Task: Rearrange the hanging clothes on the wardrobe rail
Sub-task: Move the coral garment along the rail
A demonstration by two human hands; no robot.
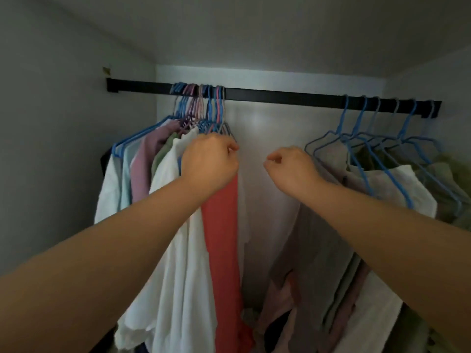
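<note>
A black wardrobe rail (280, 95) runs across the back of the wardrobe. Several blue, pink and grey hangers (201, 105) are bunched at its left end, carrying white, pale blue, mauve and green clothes. At the right edge of this bunch hangs a red garment (224, 238), beside a white garment (178, 250). My left hand (211, 160) grips the hanger shoulders at the top of the red garment. My right hand (290, 166) is raised in the gap, fingers curled with nothing visible in them, just left of the right group's hangers (377, 138).
The right group holds beige, white and olive clothes (397, 189) on spaced blue and grey hangers. Between the two groups the rail is bare in front of the lit white back wall (267, 128). A grey side wall (63, 123) closes the left. Crumpled clothes (280, 314) lie below.
</note>
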